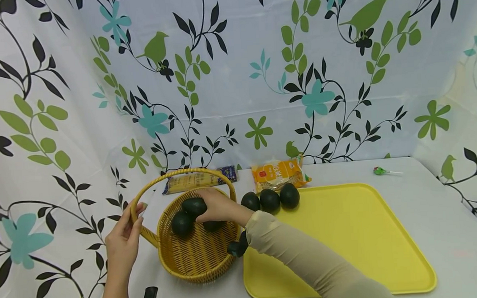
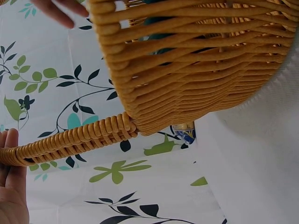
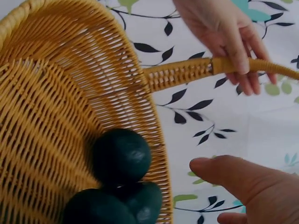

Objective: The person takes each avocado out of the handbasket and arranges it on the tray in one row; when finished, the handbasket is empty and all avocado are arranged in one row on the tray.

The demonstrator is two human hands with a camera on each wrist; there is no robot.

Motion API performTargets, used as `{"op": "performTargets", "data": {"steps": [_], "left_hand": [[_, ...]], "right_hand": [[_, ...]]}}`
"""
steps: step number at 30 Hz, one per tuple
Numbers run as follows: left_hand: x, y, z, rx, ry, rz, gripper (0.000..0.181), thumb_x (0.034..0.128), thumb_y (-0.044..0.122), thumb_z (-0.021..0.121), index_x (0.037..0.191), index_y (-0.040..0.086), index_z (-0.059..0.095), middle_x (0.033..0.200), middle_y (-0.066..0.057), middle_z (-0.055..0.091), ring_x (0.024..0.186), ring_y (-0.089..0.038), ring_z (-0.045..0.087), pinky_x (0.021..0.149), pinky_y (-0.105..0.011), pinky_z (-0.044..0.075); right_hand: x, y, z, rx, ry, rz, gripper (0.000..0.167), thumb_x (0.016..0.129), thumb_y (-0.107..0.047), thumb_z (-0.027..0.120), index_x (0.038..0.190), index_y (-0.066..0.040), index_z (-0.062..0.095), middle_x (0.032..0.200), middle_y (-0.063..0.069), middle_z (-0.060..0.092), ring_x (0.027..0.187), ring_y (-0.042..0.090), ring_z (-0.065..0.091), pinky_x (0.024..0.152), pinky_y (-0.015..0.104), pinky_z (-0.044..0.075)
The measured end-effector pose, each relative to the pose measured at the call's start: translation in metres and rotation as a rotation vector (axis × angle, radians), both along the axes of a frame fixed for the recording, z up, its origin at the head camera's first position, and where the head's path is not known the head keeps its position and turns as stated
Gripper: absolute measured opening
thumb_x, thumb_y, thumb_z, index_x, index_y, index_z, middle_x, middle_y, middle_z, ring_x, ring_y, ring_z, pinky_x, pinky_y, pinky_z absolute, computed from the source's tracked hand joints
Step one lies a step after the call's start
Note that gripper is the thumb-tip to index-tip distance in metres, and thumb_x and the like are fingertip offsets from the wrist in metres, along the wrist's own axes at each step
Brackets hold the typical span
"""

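My left hand (image 1: 123, 236) holds the arched handle (image 2: 70, 142) of a yellow-brown wicker basket (image 1: 199, 262) on its left side. Three dark green avocados lie together inside: a round-looking one (image 3: 122, 156) by the wall, one (image 1: 194, 206) farther back, and one (image 3: 96, 207) partly under my right hand. That right hand (image 1: 221, 206) reaches over the basket beside the avocados. In the right wrist view its thumb (image 3: 224, 172) is extended and apart from them; its other fingers are mostly out of frame.
Right of the basket lies a yellow tray (image 1: 338, 242), with three avocados (image 1: 270, 201) at its back left corner. Behind are a blue and yellow packet (image 1: 200, 181) and an orange packet (image 1: 279, 174). A lollipop (image 1: 379, 171) lies at the back right. A patterned curtain (image 1: 235, 78) hangs behind.
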State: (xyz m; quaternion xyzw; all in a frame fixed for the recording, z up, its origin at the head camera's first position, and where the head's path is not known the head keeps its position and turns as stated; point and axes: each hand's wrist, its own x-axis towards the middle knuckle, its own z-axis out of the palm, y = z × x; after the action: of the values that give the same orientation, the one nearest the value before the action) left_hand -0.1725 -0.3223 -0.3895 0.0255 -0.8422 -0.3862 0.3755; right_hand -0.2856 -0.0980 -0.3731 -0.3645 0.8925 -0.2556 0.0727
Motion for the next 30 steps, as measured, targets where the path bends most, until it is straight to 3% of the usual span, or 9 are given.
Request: {"op": "performTargets", "data": {"steps": [7, 15, 21, 27, 30], "left_hand": [[0.000, 0.000, -0.001, 0.010, -0.004, -0.002, 0.054, 0.0897, 0.003, 0.061, 0.137, 0.028, 0.049, 0.122, -0.010, 0.065, 0.105, 0.020, 0.052, 0.084, 0.002, 0.044], [0.000, 0.000, 0.000, 0.011, 0.008, -0.006, 0.053, 0.0895, 0.003, 0.061, 0.137, 0.025, 0.050, 0.121, -0.009, 0.065, 0.105, 0.020, 0.052, 0.085, 0.002, 0.044], [0.000, 0.000, 0.000, 0.008, 0.021, -0.016, 0.054, 0.0890, 0.002, 0.061, 0.137, 0.025, 0.050, 0.121, -0.008, 0.065, 0.106, 0.019, 0.053, 0.086, 0.002, 0.044], [0.001, 0.000, 0.000, -0.014, 0.055, -0.035, 0.055, 0.0888, 0.000, 0.060, 0.136, 0.025, 0.050, 0.120, -0.012, 0.065, 0.106, 0.017, 0.054, 0.087, 0.001, 0.044], [0.001, -0.001, -0.001, -0.019, 0.060, -0.042, 0.055, 0.0888, -0.001, 0.060, 0.136, 0.025, 0.050, 0.120, -0.015, 0.065, 0.107, 0.017, 0.054, 0.087, 0.001, 0.044]], "right_hand": [[-0.005, -0.007, -0.024, 0.023, -0.094, -0.146, 0.081, 0.077, -0.041, 0.076, 0.143, -0.012, 0.038, 0.144, 0.013, 0.040, 0.129, 0.027, 0.045, 0.100, 0.040, 0.050], [-0.005, -0.014, -0.035, 0.055, -0.164, -0.226, 0.087, 0.075, -0.046, 0.076, 0.143, -0.009, 0.036, 0.143, 0.016, 0.040, 0.127, 0.033, 0.044, 0.100, 0.045, 0.048], [-0.005, -0.016, -0.043, 0.066, -0.216, -0.226, 0.084, 0.075, -0.045, 0.076, 0.139, -0.005, 0.040, 0.137, 0.020, 0.041, 0.122, 0.036, 0.045, 0.095, 0.046, 0.051], [-0.009, -0.018, -0.049, 0.149, -0.200, -0.192, 0.065, 0.075, -0.047, 0.076, 0.121, -0.006, 0.056, 0.122, 0.015, 0.053, 0.112, 0.031, 0.051, 0.086, 0.042, 0.052], [-0.010, -0.018, -0.051, 0.180, -0.214, -0.150, 0.067, 0.076, -0.047, 0.075, 0.125, -0.006, 0.055, 0.126, 0.014, 0.055, 0.118, 0.031, 0.049, 0.090, 0.041, 0.052]]}}
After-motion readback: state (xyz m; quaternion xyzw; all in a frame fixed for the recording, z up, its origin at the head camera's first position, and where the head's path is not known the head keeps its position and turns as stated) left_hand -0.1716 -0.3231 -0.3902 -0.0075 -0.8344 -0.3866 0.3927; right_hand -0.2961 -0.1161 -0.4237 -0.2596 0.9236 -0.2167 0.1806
